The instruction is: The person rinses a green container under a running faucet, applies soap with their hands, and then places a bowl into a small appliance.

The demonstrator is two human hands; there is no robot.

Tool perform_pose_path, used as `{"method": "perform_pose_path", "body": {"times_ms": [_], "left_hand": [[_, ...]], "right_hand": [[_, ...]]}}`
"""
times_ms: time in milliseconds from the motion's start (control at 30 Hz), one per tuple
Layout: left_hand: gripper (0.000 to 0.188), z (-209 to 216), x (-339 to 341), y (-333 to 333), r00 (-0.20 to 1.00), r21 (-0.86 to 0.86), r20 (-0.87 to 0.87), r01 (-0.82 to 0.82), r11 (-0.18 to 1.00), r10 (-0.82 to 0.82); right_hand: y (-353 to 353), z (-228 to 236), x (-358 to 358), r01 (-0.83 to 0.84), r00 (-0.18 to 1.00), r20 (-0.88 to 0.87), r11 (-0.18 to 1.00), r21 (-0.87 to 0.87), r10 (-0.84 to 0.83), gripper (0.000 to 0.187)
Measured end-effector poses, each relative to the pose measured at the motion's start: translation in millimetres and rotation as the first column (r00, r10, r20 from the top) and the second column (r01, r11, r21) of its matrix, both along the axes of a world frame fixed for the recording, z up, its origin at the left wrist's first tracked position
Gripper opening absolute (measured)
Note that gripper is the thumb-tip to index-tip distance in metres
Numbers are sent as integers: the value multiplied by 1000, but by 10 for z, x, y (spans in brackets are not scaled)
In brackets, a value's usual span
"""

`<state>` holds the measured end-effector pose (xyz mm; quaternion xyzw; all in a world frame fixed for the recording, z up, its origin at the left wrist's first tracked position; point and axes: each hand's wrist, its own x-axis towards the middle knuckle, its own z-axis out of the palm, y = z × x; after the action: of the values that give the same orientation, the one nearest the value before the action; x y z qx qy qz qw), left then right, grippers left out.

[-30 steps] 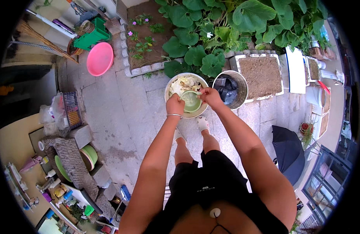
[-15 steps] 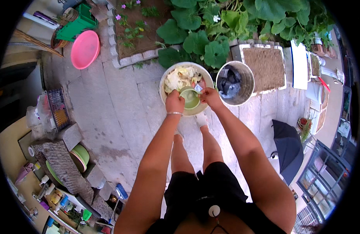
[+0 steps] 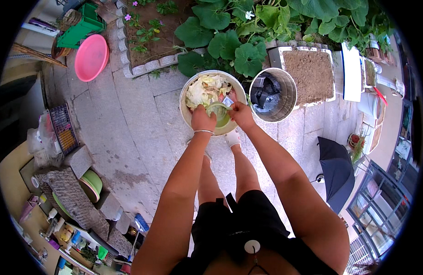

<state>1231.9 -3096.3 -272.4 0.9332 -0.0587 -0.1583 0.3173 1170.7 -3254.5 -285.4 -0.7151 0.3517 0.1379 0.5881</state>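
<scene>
While both arms stretch out over the paving, the left hand (image 3: 203,120) is closed on the near rim of a small green bowl (image 3: 219,113), and the right hand (image 3: 241,114) grips the same bowl from its other side, fingers curled round the edge. Something small and pale is pinched at the right fingertips; what it is cannot be told. Directly under the hands sits a white basin (image 3: 187,115) heaped with pale cabbage leaves (image 3: 206,89), so the green bowl hangs just above the basin's near side. Just beyond the right hand, to its right, stands a metal bucket (image 3: 289,87) with dark things inside. Further out ahead are broad-leaved plants (image 3: 229,50), and well off to the left of the left hand lies a pink basin (image 3: 91,57).

Whatever the bowl holds could slop over the basin's near rim onto the paving and the feet below if it tips too fast. A wet rim might also slide out of the fingers and drop among the leaves.
</scene>
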Motion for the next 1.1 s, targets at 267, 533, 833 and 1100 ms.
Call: {"method": "perform_pose_path", "body": {"times_ms": [267, 533, 833, 1100], "left_hand": [[11, -54, 23, 10, 998, 25, 22, 61, 998, -62], [12, -62, -7, -17, 997, 49, -14, 76, 996, -76], [11, -169, 20, 174, 983, -60, -158, -100, 993, 89], [14, -204, -35, 243, 991, -87, -88, -107, 991, 99]], "right_hand": [[-85, 4, -50, 51, 999, -26, 969, 240, -46, 13], [-77, 25, 10, -6, 998, -58, 993, 115, 13, 14], [-218, 35, -50, 373, 928, -193, 780, 503, -320, 24], [2, 26, -252, 284, 958, -84, 871, 401, -274, 32]]}}
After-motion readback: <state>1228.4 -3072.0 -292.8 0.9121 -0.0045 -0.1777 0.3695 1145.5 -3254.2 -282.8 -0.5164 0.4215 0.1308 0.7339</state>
